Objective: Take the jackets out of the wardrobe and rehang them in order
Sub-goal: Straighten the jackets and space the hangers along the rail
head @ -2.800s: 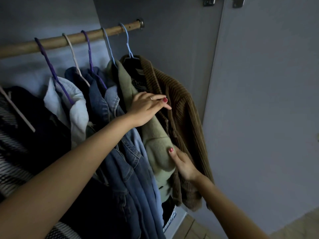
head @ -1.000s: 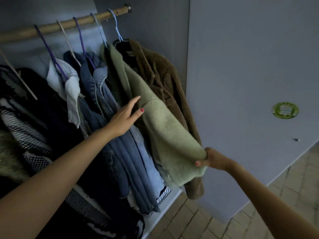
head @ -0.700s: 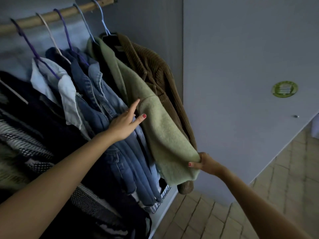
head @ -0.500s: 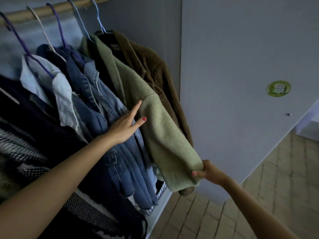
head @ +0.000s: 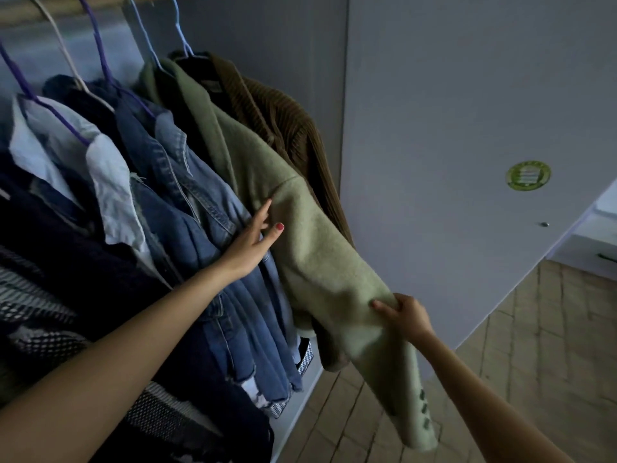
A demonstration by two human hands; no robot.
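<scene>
Fuzzy green jacket [head: 320, 262] — sleeve in right hand [head: 405, 315]; ribbed brown corduroy [head: 287, 128] behind

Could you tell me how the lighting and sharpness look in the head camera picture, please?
Head view: dim overall, with the dark clothes at the left sunk in shadow and little detail; the green jacket and the wardrobe door catch more light; the wide lens bends the door's edges; the right hand gripping the sleeve looks slightly soft, the left hand clearer.
</scene>
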